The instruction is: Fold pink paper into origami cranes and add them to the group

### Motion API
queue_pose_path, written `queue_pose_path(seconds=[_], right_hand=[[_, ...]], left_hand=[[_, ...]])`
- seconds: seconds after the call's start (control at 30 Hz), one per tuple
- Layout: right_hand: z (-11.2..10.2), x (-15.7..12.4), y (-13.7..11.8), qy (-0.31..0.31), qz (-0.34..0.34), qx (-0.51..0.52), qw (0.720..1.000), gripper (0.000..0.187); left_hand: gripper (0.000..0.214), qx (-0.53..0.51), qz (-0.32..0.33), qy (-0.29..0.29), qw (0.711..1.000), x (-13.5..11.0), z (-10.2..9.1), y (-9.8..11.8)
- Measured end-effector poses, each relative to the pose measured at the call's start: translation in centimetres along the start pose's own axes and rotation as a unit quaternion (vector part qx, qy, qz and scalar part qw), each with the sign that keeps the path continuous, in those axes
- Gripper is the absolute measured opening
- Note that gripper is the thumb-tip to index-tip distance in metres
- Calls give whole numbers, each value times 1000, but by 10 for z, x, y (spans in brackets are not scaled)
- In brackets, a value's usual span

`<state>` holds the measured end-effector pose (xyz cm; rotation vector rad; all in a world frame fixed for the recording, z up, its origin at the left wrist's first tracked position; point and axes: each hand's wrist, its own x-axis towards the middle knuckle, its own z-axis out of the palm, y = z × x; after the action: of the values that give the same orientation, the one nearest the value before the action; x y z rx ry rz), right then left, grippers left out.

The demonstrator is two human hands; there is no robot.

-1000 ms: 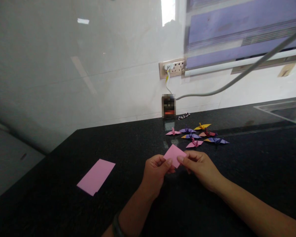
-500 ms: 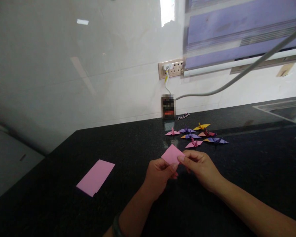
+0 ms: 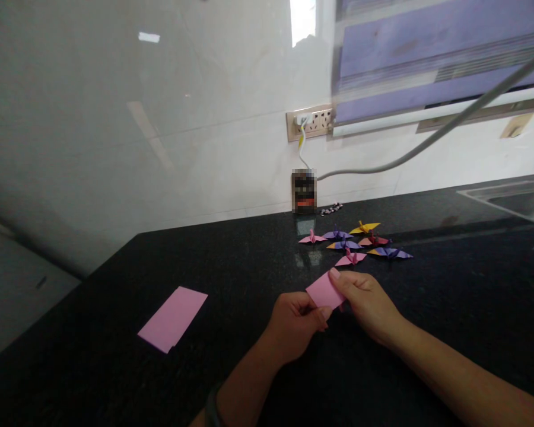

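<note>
Both hands (image 3: 333,311) pinch pink paper (image 3: 324,292) between them.

The 2 hands meet low in the view, almost touching. The left hand (image 3: 295,325) is curled, its thumb and forefinger pinched together. The right hand (image 3: 368,303) sits just beside it, thumb stretched forward and fingers folded under. The left forearm (image 3: 249,379) and right forearm (image 3: 463,379) are bare and angle inward.

Seven paper cranes (image 3: 343,245) are lying on the worktop (image 3: 449,284), alongside two pink papers: one loose sheet (image 3: 173,318), one folded piece (image 3: 324,292). Two hands, left hand (image 3: 296,323) and right hand (image 3: 367,302), are pinching it.
</note>
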<state>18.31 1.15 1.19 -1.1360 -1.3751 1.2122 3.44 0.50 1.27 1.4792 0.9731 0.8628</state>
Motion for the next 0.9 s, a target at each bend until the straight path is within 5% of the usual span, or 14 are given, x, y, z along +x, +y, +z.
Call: queue_pose_path(seconds=[0.2,0.9], right_hand=[[-3,2,-4,-1,-33,-57,998,32],[-2,0,-11,-8,-38,48,998,15]], left_hand=[[22,-17,10,62,998,5,-5,-4],[15,-58,20,50,997,4,-2,-5]])
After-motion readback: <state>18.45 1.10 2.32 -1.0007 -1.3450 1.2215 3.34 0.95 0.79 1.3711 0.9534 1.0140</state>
